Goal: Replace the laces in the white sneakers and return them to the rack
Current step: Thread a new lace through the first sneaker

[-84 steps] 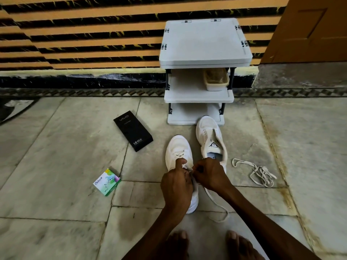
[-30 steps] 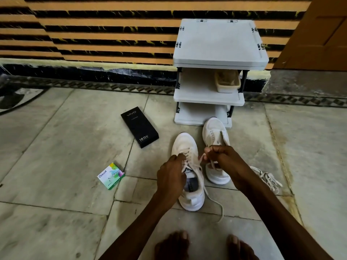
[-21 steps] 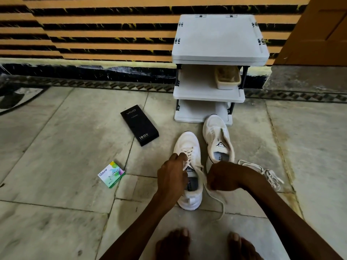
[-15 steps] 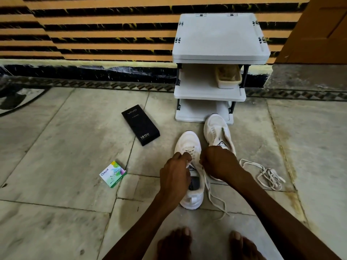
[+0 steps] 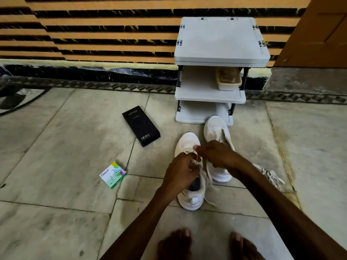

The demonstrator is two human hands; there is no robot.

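Observation:
Two white sneakers stand on the stone floor in front of a grey three-shelf rack. The near sneaker points at the rack, and both my hands work over its tongue. My left hand pinches the shoe's lace at the eyelets. My right hand pinches the same lace a little higher; its loose ends trail over the shoe's right side. The far sneaker sits unlaced against the rack's foot, half behind my right hand. A loose lace lies in a heap to the right, partly behind my right forearm.
A black phone box lies left of the sneakers, and a small green-white carton nearer me. A beige tray sits on the rack's middle shelf. My bare feet are at the bottom edge. A striped wall runs behind.
My right hand pulled down and right with the lace, then came back up over the near sneaker's eyelets. My left hand stayed on the shoe. The sneakers have not moved.

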